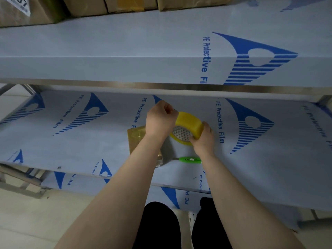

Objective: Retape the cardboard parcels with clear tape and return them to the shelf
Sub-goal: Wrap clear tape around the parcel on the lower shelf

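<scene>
Our right hand [203, 139] gripped one tape roll [187, 123], left hand [160, 121] seemingly pinching its end. One parcel [136, 139] and one cutter [191, 160] lay near.

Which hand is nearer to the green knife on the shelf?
Right. The right hand, gripping the tape roll, is just beyond the green knife; the left hand pinches at the roll's upper edge, farther away and leftward.

Tape roll [188, 122] yellow; cutter [191, 160] green; shelf film [125, 69] pale grey, blue logos.
</scene>
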